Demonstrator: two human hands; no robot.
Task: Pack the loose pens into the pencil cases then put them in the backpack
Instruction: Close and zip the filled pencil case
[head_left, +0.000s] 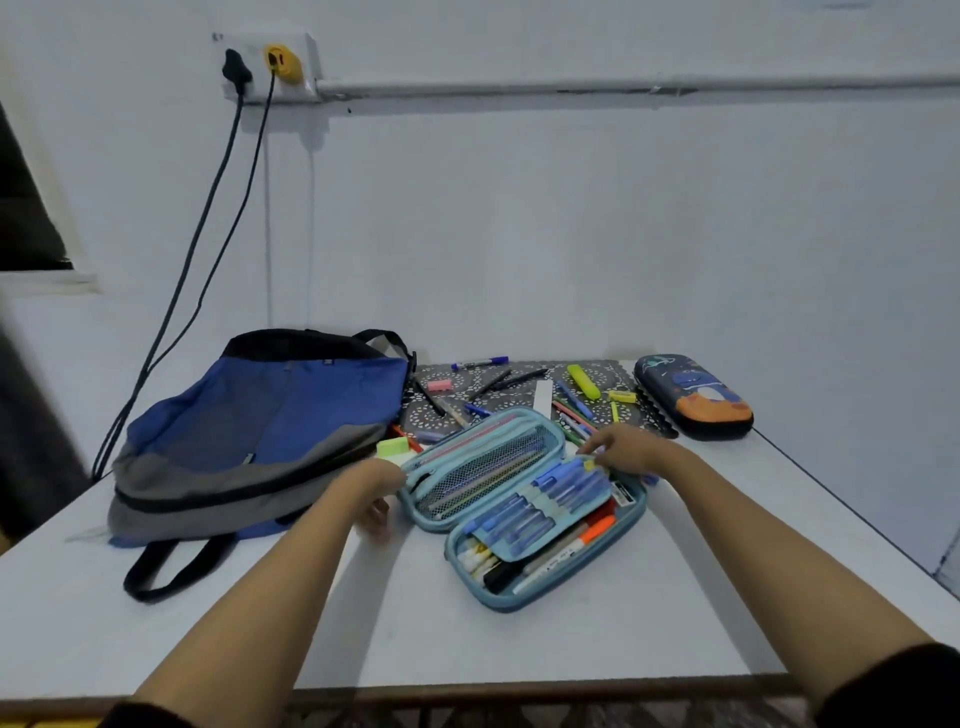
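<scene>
A light blue pencil case (519, 499) lies open on the white table (649, 623), with a mesh half, a pen-filled flap and several markers in the lower half. My left hand (376, 496) rests at the case's left edge, fingers curled loosely; whether it holds anything is unclear. My right hand (621, 449) reaches over the top of the flap, fingertips touching the pens there. Loose pens (498, 382), a yellow highlighter (583, 381) and erasers lie behind on a patterned mat (524, 387). A blue and grey backpack (260, 431) lies flat at the left.
A dark hard pencil case (693, 396) with an orange and blue print sits shut at the back right. A green eraser (393, 448) lies next to the backpack. Two cables (208, 234) hang from a wall socket down behind the table.
</scene>
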